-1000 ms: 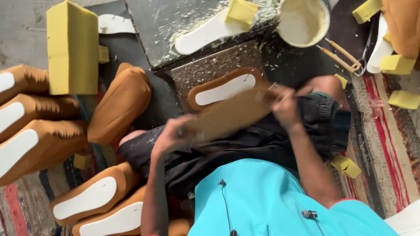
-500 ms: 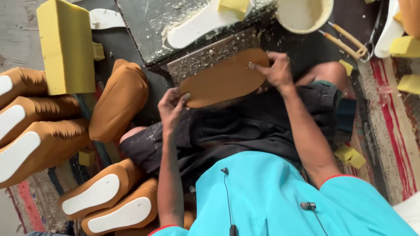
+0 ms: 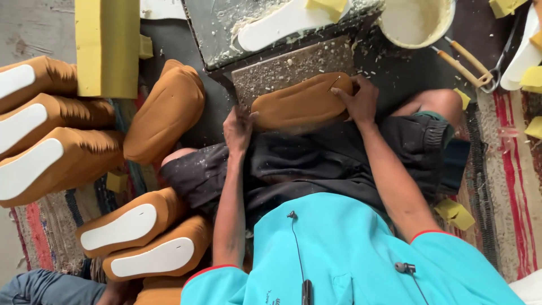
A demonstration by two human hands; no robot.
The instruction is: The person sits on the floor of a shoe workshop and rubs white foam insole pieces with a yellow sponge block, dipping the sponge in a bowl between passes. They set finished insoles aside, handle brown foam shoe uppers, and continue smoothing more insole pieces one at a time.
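A brown fabric-covered sole piece [image 3: 302, 106] lies on a speckled grey slab [image 3: 282, 70] in front of my lap. My left hand [image 3: 238, 129] presses its near end with closed fingers. My right hand [image 3: 358, 100] grips its far end, fingers curled over the edge. I sit in black shorts and a turquoise shirt.
Several brown slippers with white soles [image 3: 34, 164] are stacked at the left, two more [image 3: 135, 226] by my left knee. A yellow foam block [image 3: 107, 45], a white insole on a glue-smeared board [image 3: 282, 22], a cream bucket [image 3: 415, 20], scissors [image 3: 497, 68] and foam scraps [image 3: 454, 214] lie around.
The brown piece has come down from my raised hands onto the slab, now lying covered side up. Both hands followed it and press on its ends.
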